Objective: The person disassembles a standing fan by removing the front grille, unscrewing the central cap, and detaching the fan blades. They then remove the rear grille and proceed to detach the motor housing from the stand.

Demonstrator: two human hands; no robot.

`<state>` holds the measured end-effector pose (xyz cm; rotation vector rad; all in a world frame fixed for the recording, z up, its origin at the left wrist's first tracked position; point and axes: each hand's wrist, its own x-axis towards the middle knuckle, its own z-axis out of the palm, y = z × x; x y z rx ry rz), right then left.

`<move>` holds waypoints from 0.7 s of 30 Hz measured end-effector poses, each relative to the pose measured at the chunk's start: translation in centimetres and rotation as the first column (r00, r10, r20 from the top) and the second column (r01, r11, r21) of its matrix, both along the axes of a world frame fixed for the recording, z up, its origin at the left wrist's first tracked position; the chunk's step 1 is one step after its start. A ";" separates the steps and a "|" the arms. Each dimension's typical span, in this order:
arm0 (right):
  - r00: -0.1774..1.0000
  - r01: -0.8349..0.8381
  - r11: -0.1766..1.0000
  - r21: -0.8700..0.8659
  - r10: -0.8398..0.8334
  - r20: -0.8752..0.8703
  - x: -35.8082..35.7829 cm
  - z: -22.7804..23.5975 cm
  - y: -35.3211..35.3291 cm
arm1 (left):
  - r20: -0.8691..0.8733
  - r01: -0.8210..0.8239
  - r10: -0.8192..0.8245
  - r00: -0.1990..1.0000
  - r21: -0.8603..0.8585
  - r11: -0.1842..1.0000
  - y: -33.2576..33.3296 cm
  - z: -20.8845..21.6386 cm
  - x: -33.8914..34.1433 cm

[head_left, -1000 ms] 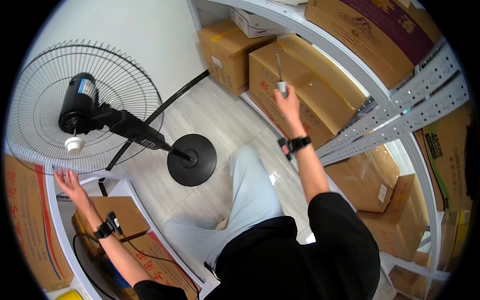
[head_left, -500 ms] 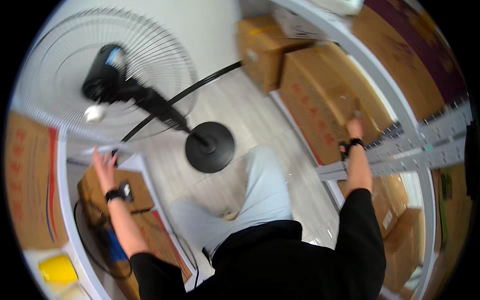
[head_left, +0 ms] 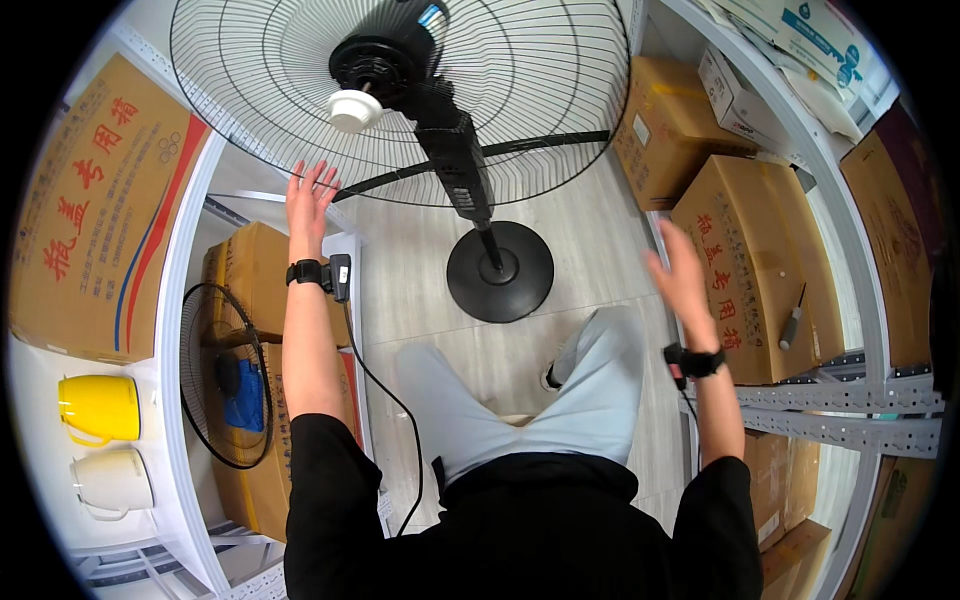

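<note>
Pale floor (head_left: 590,245), black fan (head_left: 455,150); left hand (head_left: 310,208) empty near guard (head_left: 540,90), contact unclear; right hand (head_left: 685,277) empty, screwdriver (head_left: 790,328) on carton (head_left: 755,270).

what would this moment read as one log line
left hand: open, near fan | right hand: open, empty | screwdriver: lying on cardboard box

Counted: two hands (head_left: 309,205) (head_left: 684,272); two wristbands (head_left: 306,272) (head_left: 704,361); two jugs (head_left: 102,407) (head_left: 112,480), left, one yellow, one white; one standing fan (head_left: 452,148), far; one screwdriver (head_left: 791,329), right.

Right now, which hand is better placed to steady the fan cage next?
Left, likely: the left hand is open, close to the fan cage; the right hand is farther away, beside a large box.
</note>
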<state>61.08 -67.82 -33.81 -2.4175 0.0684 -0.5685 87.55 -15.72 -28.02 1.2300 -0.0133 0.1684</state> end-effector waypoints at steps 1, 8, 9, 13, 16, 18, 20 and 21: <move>0.994 -0.102 0.995 -0.001 0.101 -0.050 2.0 -1.6 2.1 | 0.003 0.016 -0.016 1.000 0.009 1.000 -0.4 0.0 0.2; 0.973 -0.224 0.921 0.317 0.229 0.021 16.6 -7.1 16.8 | -0.011 0.022 -0.022 1.000 0.013 1.000 -1.0 0.1 -0.6; 0.981 -0.193 0.934 0.302 0.174 0.091 18.4 -7.6 18.1 | -0.012 0.020 -0.020 1.000 0.022 1.000 -0.8 0.1 -0.7; 0.888 -0.213 0.967 0.143 0.130 0.442 25.2 -8.5 19.7 | -0.036 0.014 -0.011 0.999 0.066 0.998 -0.8 0.7 -1.2; 0.858 -0.342 0.906 0.248 0.194 0.475 27.9 -8.6 20.3 | -0.043 -0.001 0.005 0.999 0.076 0.997 -0.7 0.8 -1.6; 0.855 -0.399 0.887 0.232 0.269 0.443 29.0 -9.0 19.7 | -0.037 -0.003 0.006 0.999 0.081 0.997 -0.9 1.0 -1.8; 0.884 -0.420 0.867 0.267 0.323 0.339 29.6 -10.3 18.1 | -0.039 0.025 -0.021 0.999 0.110 0.994 -1.3 1.0 -1.3; 0.885 -0.433 0.860 0.271 0.348 0.311 30.1 -11.0 16.8 | -0.040 0.050 -0.046 0.998 0.115 0.992 -1.8 1.3 -0.9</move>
